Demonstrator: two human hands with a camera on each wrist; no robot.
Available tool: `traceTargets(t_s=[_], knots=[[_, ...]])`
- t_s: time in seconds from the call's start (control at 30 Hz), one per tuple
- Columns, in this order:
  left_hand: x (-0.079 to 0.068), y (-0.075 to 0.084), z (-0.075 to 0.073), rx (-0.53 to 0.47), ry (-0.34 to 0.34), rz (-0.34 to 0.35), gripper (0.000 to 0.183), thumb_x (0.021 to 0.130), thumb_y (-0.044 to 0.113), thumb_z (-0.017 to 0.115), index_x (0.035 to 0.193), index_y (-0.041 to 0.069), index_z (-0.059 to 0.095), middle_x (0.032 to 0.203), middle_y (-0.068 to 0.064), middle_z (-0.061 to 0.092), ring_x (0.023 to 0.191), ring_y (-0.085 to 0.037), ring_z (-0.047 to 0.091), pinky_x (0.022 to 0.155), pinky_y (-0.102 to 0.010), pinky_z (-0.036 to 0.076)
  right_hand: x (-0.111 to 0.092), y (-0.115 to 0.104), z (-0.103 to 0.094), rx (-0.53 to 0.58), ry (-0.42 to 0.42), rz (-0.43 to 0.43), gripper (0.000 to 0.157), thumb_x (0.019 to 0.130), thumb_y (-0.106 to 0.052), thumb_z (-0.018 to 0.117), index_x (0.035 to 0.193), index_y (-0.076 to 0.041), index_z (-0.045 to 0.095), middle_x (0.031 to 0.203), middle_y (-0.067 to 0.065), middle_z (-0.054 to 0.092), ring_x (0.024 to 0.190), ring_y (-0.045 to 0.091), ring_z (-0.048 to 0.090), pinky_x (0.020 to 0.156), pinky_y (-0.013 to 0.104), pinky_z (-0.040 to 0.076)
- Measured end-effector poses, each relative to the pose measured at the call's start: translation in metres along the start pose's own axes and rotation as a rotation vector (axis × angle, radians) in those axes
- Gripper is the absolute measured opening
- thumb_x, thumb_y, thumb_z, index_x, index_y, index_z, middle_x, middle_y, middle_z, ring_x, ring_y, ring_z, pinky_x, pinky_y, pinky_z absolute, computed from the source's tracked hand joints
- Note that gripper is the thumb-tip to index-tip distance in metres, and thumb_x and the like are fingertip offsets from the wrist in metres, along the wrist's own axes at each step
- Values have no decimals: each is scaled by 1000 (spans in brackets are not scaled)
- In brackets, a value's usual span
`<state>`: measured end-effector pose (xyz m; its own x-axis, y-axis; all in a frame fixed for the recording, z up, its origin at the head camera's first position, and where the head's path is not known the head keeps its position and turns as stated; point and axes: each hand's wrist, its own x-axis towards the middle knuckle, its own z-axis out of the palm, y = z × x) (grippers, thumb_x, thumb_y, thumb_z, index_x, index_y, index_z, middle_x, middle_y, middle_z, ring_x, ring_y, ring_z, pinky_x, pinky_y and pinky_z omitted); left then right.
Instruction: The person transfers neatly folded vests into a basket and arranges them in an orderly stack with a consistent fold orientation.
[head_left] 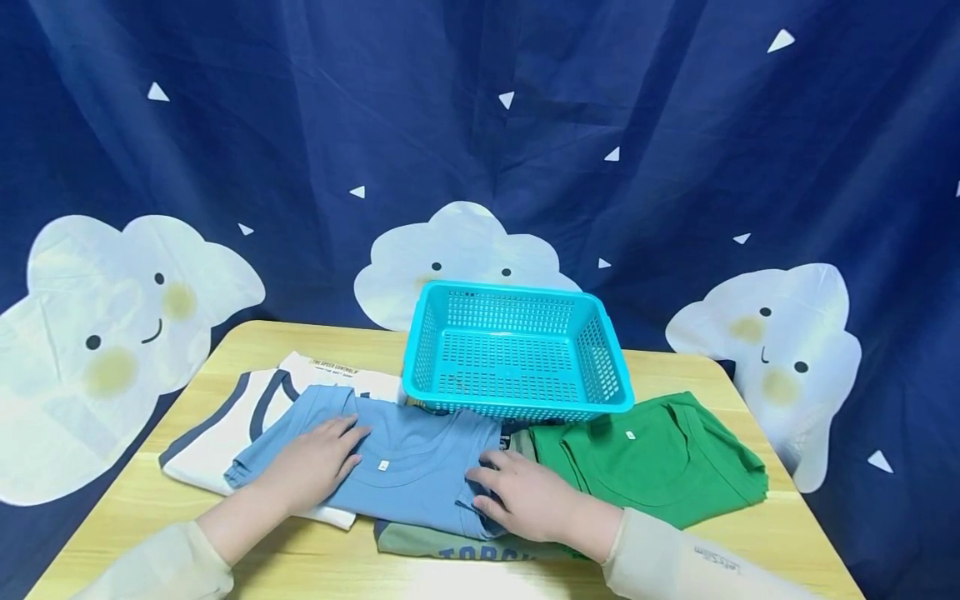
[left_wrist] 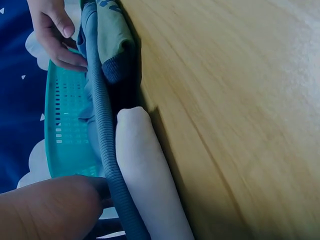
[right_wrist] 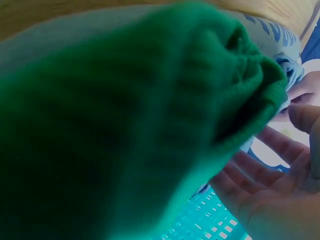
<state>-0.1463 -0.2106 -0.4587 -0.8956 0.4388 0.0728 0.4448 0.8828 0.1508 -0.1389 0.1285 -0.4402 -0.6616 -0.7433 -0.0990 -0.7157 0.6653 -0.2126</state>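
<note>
A folded blue T-shirt (head_left: 408, 487) lies in front of me, on top of other folded shirts. My left hand (head_left: 318, 467) rests on its left part with the fingers loosely spread. At its right edge, my right hand (head_left: 528, 496) touches the cloth with relaxed fingers; the right wrist view shows thumb and fingers apart. Under the blue shirt, a white shirt with dark trim (head_left: 213, 437) shows at left, and a grey-green shirt with blue lettering (head_left: 420, 540) at the front. A folded green T-shirt (head_left: 637, 471) lies at right, its cloth blurred close up in the right wrist view.
A turquoise plastic basket (head_left: 517, 410) with perforated walls stands behind the shirts, with nothing in it. All of this is on a light wooden table (head_left: 300, 575). A dark blue curtain (head_left: 480, 142) with cloud faces hangs behind the table.
</note>
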Motion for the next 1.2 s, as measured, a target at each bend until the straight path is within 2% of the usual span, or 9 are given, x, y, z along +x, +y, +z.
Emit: traceTargets(t_s=[0.17, 0.4, 0.6, 0.67, 0.77, 0.87, 0.97, 1.1, 1.2], knots=[[3, -3, 1, 39, 38, -35, 37, 94, 28, 70, 120, 3, 66, 121, -18, 64, 117, -39, 59, 94, -55, 50, 8, -1, 3, -26, 88, 7, 21, 101, -33, 60, 114, -19, 69, 98, -7, 57, 85, 7, 53, 70, 26, 49], [4, -8, 1, 56, 60, -66, 25, 91, 26, 73, 105, 5, 68, 104, -12, 66, 103, -33, 64, 83, -51, 54, 16, 1, 7, -56, 138, 31, 9, 99, -27, 64, 96, -19, 66, 85, -7, 54, 76, 9, 52, 66, 27, 47], [5, -11, 1, 74, 108, -77, 15, 89, 20, 75, 93, 9, 66, 87, -5, 59, 83, -25, 62, 67, -44, 55, 19, 4, 9, -50, 154, 71, 30, 97, -24, 67, 73, -19, 49, 68, -7, 40, 62, 9, 38, 61, 26, 36], [5, -13, 1, 76, 114, -93, 14, 89, 19, 76, 89, 10, 65, 82, -3, 56, 77, -23, 59, 63, -42, 53, 21, 4, 10, -40, 158, 119, 35, 97, -27, 66, 69, -19, 48, 64, -8, 40, 59, 8, 40, 59, 27, 38], [6, -15, 1, 77, 115, -119, 14, 88, 17, 76, 85, 11, 64, 77, 0, 52, 71, -19, 54, 59, -39, 50, 22, 2, 10, -38, 152, 241, 40, 97, -37, 65, 65, -19, 49, 59, -5, 44, 57, 12, 49, 56, 32, 44], [7, -17, 1, 68, 123, -126, 15, 88, 17, 76, 82, 11, 63, 76, 0, 50, 68, -18, 52, 58, -38, 49, 23, -1, 8, -66, 107, 386, 45, 96, -48, 62, 65, -17, 55, 63, 0, 53, 64, 21, 59, 56, 38, 49], [7, -18, 2, 58, 135, -124, 16, 87, 17, 77, 82, 11, 63, 76, -1, 50, 67, -18, 50, 58, -38, 47, 24, -1, 7, -75, 46, 475, 50, 95, -57, 58, 71, -13, 61, 73, 6, 62, 74, 27, 64, 61, 42, 53], [8, -20, 2, 58, 140, -146, 17, 85, 19, 78, 85, 9, 64, 79, -4, 52, 68, -20, 50, 58, -40, 48, 26, -1, 6, -53, -7, 518, 57, 94, -63, 54, 84, -9, 69, 87, 10, 68, 86, 29, 66, 71, 44, 55], [8, -20, 0, 61, 139, -177, 20, 84, 20, 79, 89, 7, 65, 83, -8, 55, 73, -24, 54, 63, -44, 51, 28, -1, 6, -22, -16, 533, 58, 94, -64, 54, 88, -8, 69, 89, 10, 68, 86, 30, 66, 72, 45, 54]])
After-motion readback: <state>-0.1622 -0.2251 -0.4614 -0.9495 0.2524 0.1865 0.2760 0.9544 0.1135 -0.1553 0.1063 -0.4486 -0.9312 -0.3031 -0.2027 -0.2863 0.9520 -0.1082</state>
